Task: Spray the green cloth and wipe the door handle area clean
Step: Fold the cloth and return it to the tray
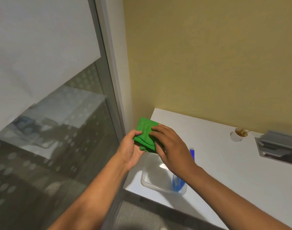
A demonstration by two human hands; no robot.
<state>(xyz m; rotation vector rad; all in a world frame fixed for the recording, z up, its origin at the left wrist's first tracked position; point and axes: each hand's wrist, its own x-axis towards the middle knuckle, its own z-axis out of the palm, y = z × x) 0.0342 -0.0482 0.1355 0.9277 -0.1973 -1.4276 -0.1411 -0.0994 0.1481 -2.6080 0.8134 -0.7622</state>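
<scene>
A folded green cloth [145,132] is held in front of me, above the left end of a white table [211,146]. My left hand [131,149] grips its lower left edge from underneath. My right hand [171,146] lies over its right side, fingers pinching the fabric. No door handle and no spray bottle can be made out. A glass door or panel [55,130] with a frosted upper part and a dotted pattern fills the left of the view.
A clear plastic container [156,177] with a blue item [176,184] inside sits on the table below my hands. A small cup [238,134] and a grey metal tray [278,146] stand further right. A yellow wall [208,55] rises behind.
</scene>
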